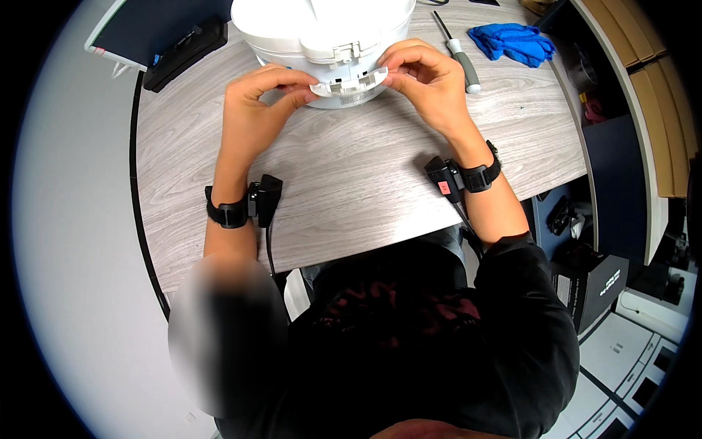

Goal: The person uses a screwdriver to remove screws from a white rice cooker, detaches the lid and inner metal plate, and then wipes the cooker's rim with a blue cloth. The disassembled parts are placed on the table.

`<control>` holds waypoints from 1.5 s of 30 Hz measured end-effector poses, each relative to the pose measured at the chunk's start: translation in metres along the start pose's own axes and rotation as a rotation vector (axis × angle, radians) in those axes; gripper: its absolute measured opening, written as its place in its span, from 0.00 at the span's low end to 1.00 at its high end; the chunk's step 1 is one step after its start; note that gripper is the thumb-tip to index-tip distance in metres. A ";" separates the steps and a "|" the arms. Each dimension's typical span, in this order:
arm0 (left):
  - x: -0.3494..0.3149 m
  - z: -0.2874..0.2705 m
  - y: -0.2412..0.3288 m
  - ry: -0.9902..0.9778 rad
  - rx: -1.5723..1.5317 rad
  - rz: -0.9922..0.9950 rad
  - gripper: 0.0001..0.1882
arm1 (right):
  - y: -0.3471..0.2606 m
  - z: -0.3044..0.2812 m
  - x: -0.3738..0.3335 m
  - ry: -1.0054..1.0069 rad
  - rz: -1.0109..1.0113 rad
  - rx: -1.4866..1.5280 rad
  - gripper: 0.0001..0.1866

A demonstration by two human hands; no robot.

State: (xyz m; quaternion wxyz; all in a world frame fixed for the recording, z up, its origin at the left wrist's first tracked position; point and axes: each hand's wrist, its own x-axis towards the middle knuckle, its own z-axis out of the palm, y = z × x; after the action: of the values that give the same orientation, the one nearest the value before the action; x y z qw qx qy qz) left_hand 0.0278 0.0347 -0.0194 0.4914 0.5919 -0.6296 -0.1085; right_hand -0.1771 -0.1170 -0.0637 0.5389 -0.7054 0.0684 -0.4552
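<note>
A large white plastic appliance [278,36] with rounded sides stands at the far edge of the view. In front of it I hold a small curved white plastic cover [344,87] by its two ends. My left hand [267,95] pinches the left end between thumb and fingers. The right end is pinched by my right hand [428,80]. Behind the cover, a latch-like fitting [346,51] and small dark slots show on the appliance. Whether the cover touches the appliance body I cannot tell.
A screwdriver [462,64] with a grey-green handle lies right of my right hand, and beyond it a crumpled blue cloth [512,42]. A black box-shaped object [186,55] sits back left beside a screen [139,29]. Shelves with cardboard boxes [658,110] border the wood-grain desk [351,168].
</note>
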 end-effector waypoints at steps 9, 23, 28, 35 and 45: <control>0.002 -0.007 0.003 -0.148 0.078 0.096 0.09 | 0.000 -0.008 0.002 -0.105 0.004 -0.003 0.08; 0.002 0.002 0.005 -0.132 0.078 0.088 0.09 | -0.001 -0.015 -0.003 -0.123 0.044 0.039 0.07; -0.008 0.019 0.016 -0.100 0.077 -0.032 0.09 | -0.024 -0.030 -0.002 -0.124 0.165 0.001 0.12; 0.008 0.086 0.032 -0.272 -0.268 -0.249 0.15 | -0.064 -0.103 -0.025 -0.237 0.184 -0.201 0.09; 0.054 0.180 0.032 -0.650 -0.116 -0.206 0.28 | -0.026 -0.217 -0.043 0.037 0.438 -0.913 0.07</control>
State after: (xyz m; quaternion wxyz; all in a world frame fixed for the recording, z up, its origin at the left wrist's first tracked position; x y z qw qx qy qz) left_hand -0.1176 -0.0827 -0.0586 0.2844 0.5581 -0.6828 -0.3760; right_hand -0.3679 -0.2321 -0.0657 0.2570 -0.8301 0.4163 -0.2676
